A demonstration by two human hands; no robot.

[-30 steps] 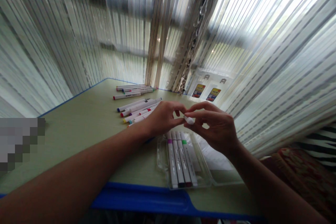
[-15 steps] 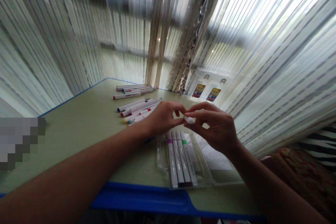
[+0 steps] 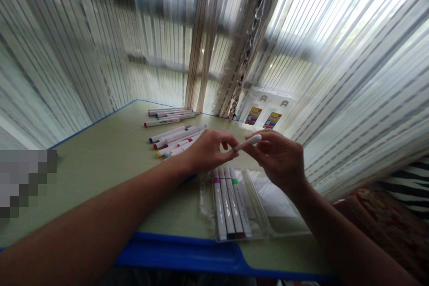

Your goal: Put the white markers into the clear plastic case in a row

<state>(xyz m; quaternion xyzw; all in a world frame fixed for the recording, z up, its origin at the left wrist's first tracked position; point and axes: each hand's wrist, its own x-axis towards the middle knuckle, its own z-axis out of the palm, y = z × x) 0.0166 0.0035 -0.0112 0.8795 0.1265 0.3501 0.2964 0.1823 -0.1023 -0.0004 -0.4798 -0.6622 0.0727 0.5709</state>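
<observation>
At the bottom centre of the frame, the clear case (image 3: 205,203) lay open on the table (image 3: 110,156) with four markers (image 3: 231,201) side by side in it. Just above it, in mid-frame, my right hand (image 3: 279,161) clasped the white marker (image 3: 250,141) by its barrel, tilted up to the right, while my left hand (image 3: 206,149) pinched its lower end; whether that end was a cap or the nib, I could not tell. I judged I was working on that end of the marker. A next move would call for a steady barrel and a straight pull or push. Further up lay loose markers (image 3: 177,138), then curtains (image 3: 134,31).
</observation>
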